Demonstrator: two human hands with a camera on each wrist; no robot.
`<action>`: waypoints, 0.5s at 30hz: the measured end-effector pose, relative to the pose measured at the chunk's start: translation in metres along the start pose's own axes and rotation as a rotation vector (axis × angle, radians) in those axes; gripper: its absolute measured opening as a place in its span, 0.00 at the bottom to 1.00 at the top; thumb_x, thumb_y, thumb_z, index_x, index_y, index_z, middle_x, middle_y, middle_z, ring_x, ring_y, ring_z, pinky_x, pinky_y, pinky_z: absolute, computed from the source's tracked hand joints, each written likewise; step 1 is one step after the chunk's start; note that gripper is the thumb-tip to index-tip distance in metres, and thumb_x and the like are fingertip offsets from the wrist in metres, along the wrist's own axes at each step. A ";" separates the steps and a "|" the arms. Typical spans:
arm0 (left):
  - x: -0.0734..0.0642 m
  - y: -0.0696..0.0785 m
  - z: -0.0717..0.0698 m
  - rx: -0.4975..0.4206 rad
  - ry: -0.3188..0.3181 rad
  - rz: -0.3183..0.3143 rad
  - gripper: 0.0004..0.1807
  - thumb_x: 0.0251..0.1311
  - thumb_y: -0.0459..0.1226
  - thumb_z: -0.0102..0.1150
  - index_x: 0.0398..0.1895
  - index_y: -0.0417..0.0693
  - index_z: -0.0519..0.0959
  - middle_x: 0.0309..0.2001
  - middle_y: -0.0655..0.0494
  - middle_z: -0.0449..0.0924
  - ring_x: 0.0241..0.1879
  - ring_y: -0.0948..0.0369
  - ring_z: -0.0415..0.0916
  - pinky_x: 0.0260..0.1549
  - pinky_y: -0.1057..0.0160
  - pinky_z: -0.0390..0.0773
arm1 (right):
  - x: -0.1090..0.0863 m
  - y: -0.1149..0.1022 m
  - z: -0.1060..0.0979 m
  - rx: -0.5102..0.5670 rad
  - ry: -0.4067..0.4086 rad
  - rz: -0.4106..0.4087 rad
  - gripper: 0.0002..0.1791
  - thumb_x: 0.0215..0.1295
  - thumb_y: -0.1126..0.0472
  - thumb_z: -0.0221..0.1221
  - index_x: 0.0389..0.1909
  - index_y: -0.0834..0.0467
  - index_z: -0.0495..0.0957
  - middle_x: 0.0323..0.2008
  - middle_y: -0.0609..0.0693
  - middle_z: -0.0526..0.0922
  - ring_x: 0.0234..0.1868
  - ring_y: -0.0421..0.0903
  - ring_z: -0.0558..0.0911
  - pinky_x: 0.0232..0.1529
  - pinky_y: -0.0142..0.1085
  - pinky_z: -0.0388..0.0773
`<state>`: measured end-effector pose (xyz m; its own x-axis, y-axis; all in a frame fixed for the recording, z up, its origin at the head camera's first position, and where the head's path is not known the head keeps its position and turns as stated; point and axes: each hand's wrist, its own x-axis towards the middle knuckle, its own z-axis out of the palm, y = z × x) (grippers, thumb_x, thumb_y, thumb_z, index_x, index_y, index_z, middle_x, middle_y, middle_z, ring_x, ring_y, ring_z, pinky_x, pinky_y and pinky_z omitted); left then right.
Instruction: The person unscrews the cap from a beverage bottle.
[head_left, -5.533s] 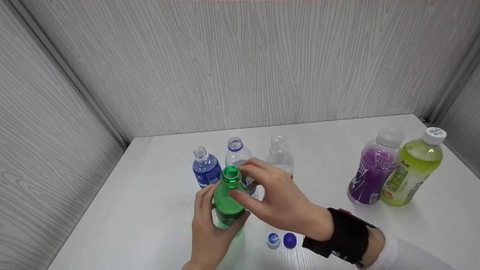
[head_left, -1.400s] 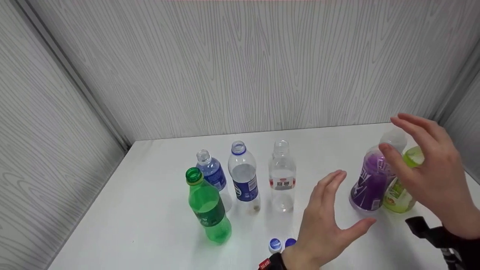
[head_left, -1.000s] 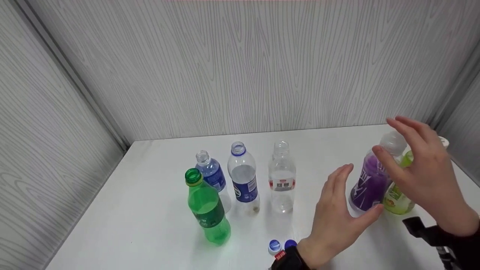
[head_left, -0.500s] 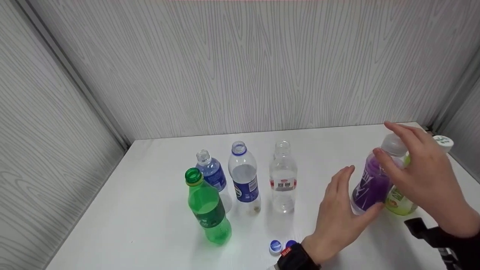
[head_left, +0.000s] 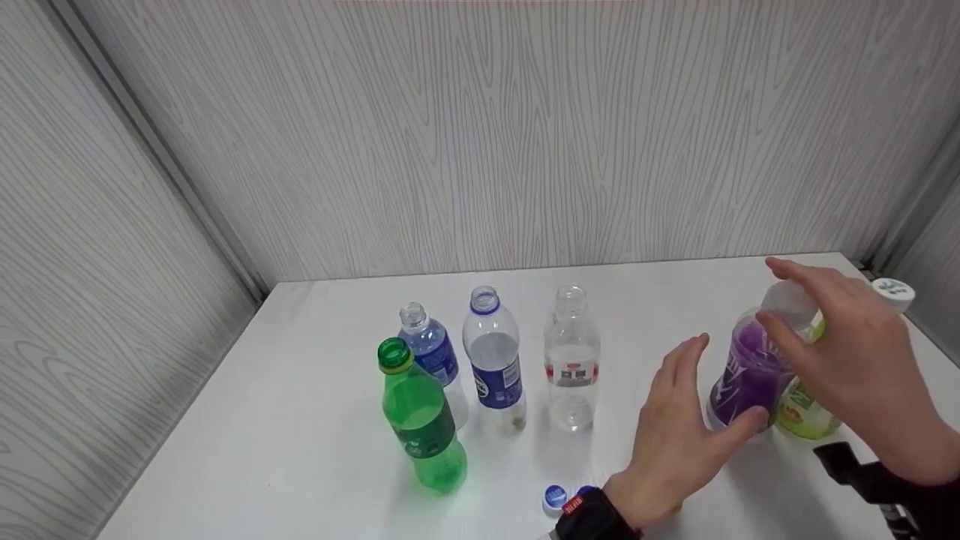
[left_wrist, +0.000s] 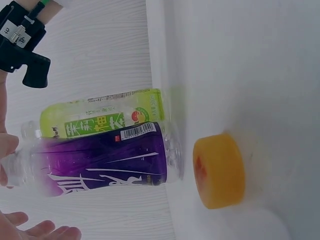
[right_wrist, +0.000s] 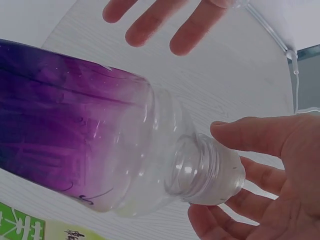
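My right hand (head_left: 855, 337) is held around the translucent cap (head_left: 791, 301) of a purple drink bottle (head_left: 750, 375), thumb and fingers spread apart. In the right wrist view, the thumb (right_wrist: 250, 134) is at one side of this cap and the fingers (right_wrist: 215, 225) are at the other. My left hand (head_left: 679, 427) stands beside the same bottle, fingers straight and thumb apart, holding nothing. Its fingertips (right_wrist: 187, 30) show along the bottle's side in the right wrist view. Behind the purple bottle stands a yellow-green drink bottle (left_wrist: 85, 117) with a white cap (head_left: 892, 292), partly hidden by my right hand.
Uncapped bottles stand to the left: a green one (head_left: 424, 427), a small blue-labelled one (head_left: 431, 349), a clear blue-labelled one (head_left: 495, 360) and a clear red-banded one (head_left: 572, 367). A blue-and-white cap (head_left: 555, 497) and an orange cap (left_wrist: 220, 170) lie near my left wrist.
Earlier both hands were on the green bottle; it now stands at the left, released. Both hands have moved right to the purple bottle, and the right hand has lowered around its cap.
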<state>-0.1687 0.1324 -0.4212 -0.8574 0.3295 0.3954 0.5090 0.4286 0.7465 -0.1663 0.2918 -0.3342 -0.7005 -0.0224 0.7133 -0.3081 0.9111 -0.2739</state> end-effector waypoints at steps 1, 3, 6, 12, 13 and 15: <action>0.000 0.000 0.000 0.001 -0.001 -0.003 0.43 0.68 0.58 0.64 0.81 0.56 0.59 0.78 0.58 0.67 0.76 0.62 0.69 0.67 0.61 0.79 | 0.000 0.000 0.000 -0.007 0.000 -0.005 0.32 0.57 0.72 0.72 0.65 0.64 0.78 0.57 0.69 0.85 0.53 0.72 0.82 0.49 0.65 0.76; 0.001 -0.001 0.000 0.000 -0.001 0.000 0.43 0.68 0.57 0.64 0.80 0.56 0.59 0.78 0.57 0.67 0.76 0.62 0.69 0.67 0.62 0.79 | 0.000 0.000 0.000 -0.014 0.007 -0.018 0.32 0.56 0.72 0.72 0.64 0.63 0.78 0.55 0.69 0.85 0.51 0.72 0.83 0.49 0.53 0.79; 0.002 -0.003 -0.001 0.002 0.003 0.007 0.43 0.68 0.57 0.64 0.80 0.55 0.59 0.77 0.57 0.68 0.75 0.63 0.70 0.67 0.63 0.79 | -0.001 -0.002 -0.001 -0.018 0.016 -0.043 0.31 0.55 0.71 0.74 0.63 0.62 0.80 0.51 0.67 0.87 0.48 0.70 0.84 0.46 0.31 0.72; 0.002 -0.004 -0.003 -0.003 0.001 -0.008 0.44 0.66 0.56 0.66 0.80 0.55 0.58 0.77 0.58 0.68 0.74 0.63 0.70 0.66 0.63 0.80 | -0.005 -0.014 -0.006 -0.010 0.021 -0.073 0.32 0.53 0.70 0.76 0.62 0.60 0.81 0.49 0.64 0.88 0.49 0.65 0.84 0.47 0.12 0.55; 0.002 -0.003 -0.003 -0.005 0.002 -0.010 0.45 0.66 0.56 0.67 0.81 0.55 0.58 0.77 0.58 0.68 0.74 0.63 0.70 0.65 0.62 0.80 | -0.006 -0.016 -0.007 -0.002 0.025 -0.077 0.32 0.52 0.70 0.76 0.62 0.60 0.81 0.49 0.63 0.88 0.49 0.64 0.84 0.48 0.12 0.56; 0.002 -0.002 -0.004 -0.009 0.010 -0.009 0.47 0.64 0.56 0.69 0.81 0.55 0.57 0.76 0.57 0.69 0.73 0.64 0.71 0.64 0.63 0.80 | -0.008 -0.021 -0.010 0.019 0.032 -0.080 0.34 0.52 0.71 0.77 0.62 0.59 0.81 0.50 0.63 0.88 0.50 0.63 0.83 0.50 0.11 0.56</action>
<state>-0.1722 0.1290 -0.4201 -0.8627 0.3170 0.3940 0.5005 0.4241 0.7548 -0.1480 0.2767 -0.3274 -0.6524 -0.0809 0.7535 -0.3745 0.8988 -0.2278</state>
